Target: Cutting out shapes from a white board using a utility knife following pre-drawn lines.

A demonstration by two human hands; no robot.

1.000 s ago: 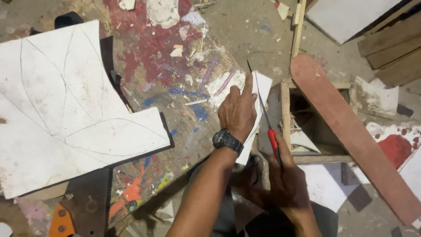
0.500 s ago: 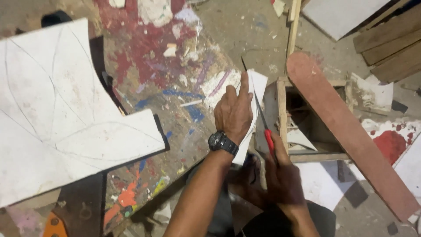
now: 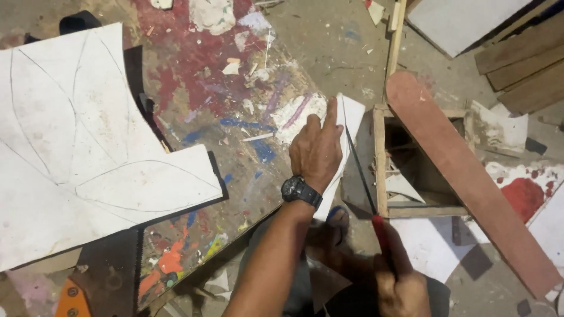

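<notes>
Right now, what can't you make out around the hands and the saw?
Head view:
- Right hand: cut off by the bottom edge; its grip on the saw only partly shows.
- Where the saw's teeth meet the white sheet: too thin to tell.
- Sheet under the left hand: covered by the palm.
- Second saw: cut off at the bottom edge.

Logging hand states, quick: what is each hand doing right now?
Left hand: open, flat, pressing the white sheet piece on the paint-stained board.
Right hand: closed on the red-handled saw.
</notes>
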